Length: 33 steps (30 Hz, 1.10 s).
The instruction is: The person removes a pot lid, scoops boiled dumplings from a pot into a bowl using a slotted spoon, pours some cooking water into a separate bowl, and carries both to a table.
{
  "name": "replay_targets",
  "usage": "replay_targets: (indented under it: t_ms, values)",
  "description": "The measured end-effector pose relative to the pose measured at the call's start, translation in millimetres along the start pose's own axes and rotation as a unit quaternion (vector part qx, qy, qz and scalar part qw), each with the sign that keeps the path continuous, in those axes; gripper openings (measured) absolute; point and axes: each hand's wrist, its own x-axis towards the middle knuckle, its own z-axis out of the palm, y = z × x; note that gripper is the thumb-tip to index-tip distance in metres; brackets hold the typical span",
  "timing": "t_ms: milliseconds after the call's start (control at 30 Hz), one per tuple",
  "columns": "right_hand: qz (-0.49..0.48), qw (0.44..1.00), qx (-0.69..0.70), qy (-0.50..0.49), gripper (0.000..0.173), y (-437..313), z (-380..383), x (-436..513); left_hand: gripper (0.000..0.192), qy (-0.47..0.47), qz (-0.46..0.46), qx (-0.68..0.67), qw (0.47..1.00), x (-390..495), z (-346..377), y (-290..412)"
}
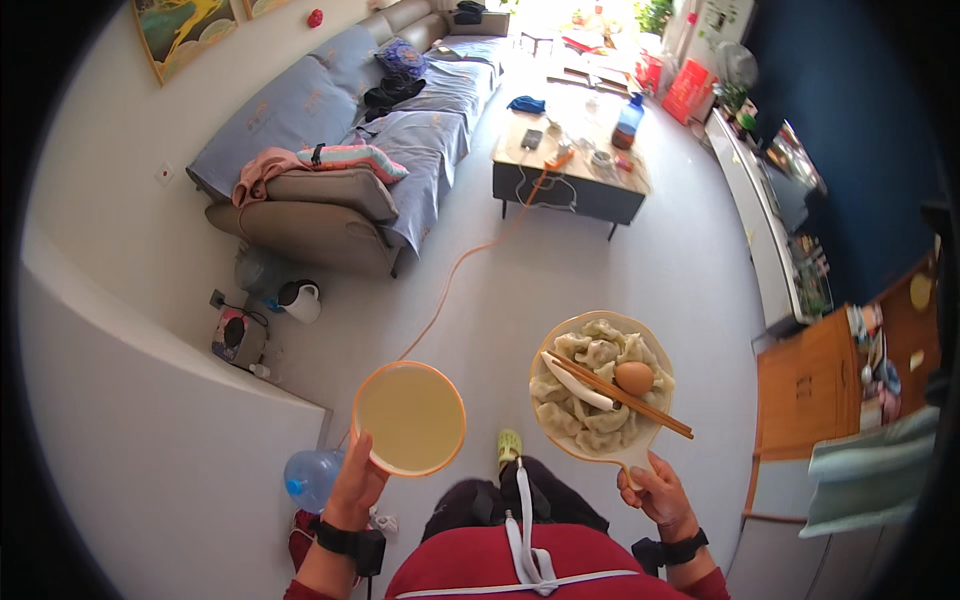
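My left hand (360, 472) grips an orange-rimmed bowl (409, 418) from its near left side, thumb over the rim. Pale yellowish liquid fills much of the bowl. In my right hand (658, 486) is the short handle of a round, orange-rimmed dish (541, 360), held out at about the same height. Boiled dumplings (600, 352) cover the dish. On top of them lie a brown egg (634, 378), a pair of wooden chopsticks (622, 395) and a white spoon (577, 384). The chopsticks stick out past the rim towards the right.
An orange cable (450, 281) crosses the floor to the coffee table (517, 142). At left stand a sofa (300, 232), a white kettle (301, 301), a wall corner (326, 412) and a large water bottle (311, 476). A wooden cabinet (802, 382) lines the right.
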Motion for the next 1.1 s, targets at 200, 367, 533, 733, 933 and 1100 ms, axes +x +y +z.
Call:
replay_targets:
  t_ms: [200, 367, 533, 733, 933, 1100]
  values:
    - [-0.016, 0.999, -0.014, -0.038, 0.025, -110, 56, 181, 0.062, -0.005, 0.029, 0.032, 0.999, 188, 14, 104]
    - [-0.051, 0.999, -0.014, -0.012, 0.024, -175, 102, 324, 0.063, -0.008, 0.011, 0.067, 0.998, 335, 18, 183]
    - [-0.067, 0.998, 0.002, -0.009, 0.021, -261, 151, 445, 0.061, -0.036, 0.007, 0.089, 0.995, 490, 46, 273]
    - [-0.086, 0.996, 0.005, 0.014, 0.02, -355, 179, 617, 0.062, -0.04, -0.001, 0.087, 0.995, 690, 84, 352]
    - [-0.085, 0.996, 0.024, 0.028, 0.019, -457, 176, 769, 0.065, -0.057, -0.013, 0.116, 0.992, 875, 119, 414]
    - [-0.098, 0.992, 0.047, 0.059, 0.021, -576, 157, 864, 0.067, -0.102, -0.006, 0.093, 0.99, 1017, 210, 436]
